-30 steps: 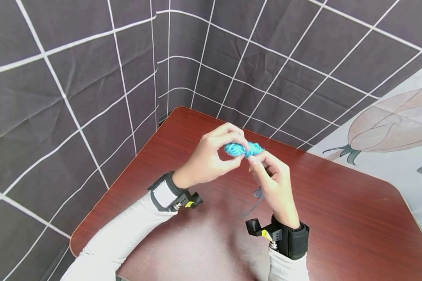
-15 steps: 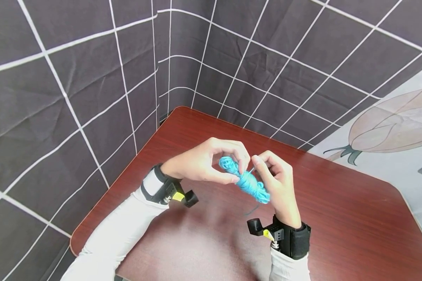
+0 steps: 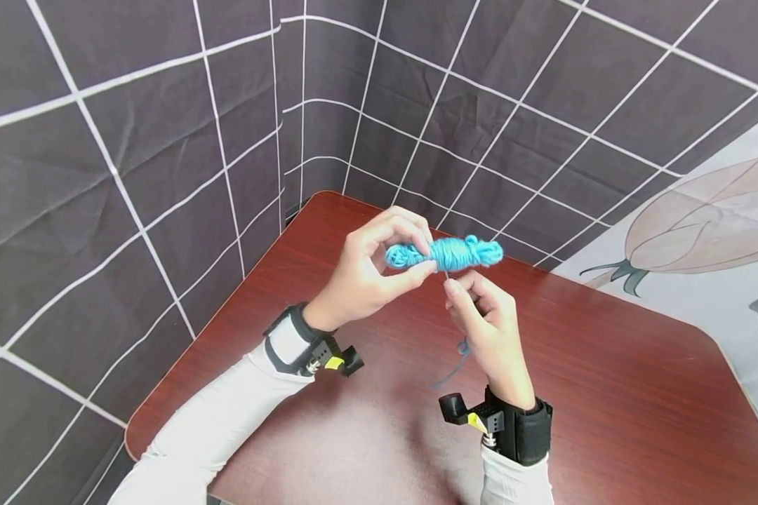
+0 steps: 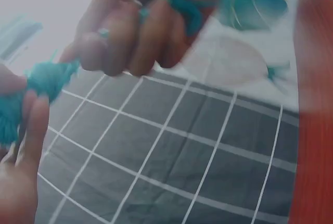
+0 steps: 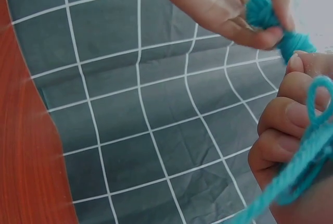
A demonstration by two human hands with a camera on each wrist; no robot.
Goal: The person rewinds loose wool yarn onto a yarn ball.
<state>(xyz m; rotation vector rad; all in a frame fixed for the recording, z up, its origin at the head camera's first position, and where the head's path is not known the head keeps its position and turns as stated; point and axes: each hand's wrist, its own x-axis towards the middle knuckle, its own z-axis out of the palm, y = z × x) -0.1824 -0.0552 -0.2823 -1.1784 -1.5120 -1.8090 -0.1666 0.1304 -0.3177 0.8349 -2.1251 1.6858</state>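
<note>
A bundle of bright blue yarn (image 3: 457, 254), wound tightly round its middle with looped ends, is held up over the table, lying nearly level. My left hand (image 3: 366, 273) pinches it near its left end between thumb and fingers. Just below the bundle's middle, my right hand (image 3: 491, 326) pinches a short strand that runs up to the winding. From under the right palm hangs a loose yarn tail (image 3: 460, 361). In the right wrist view, a small yarn loop (image 5: 315, 101) sticks out of my curled right fingers (image 5: 283, 114).
The red-brown wooden table (image 3: 619, 365) spreads beneath both hands. Dark grey cloth with a white grid (image 3: 354, 105) stands behind and to the left. A pale cloth with a flower print (image 3: 701, 224) hangs at the right.
Half a second ago the bundle sloped down toward the right; now it is higher and level. My left hand has risen with it, while my right hand stays almost in place.
</note>
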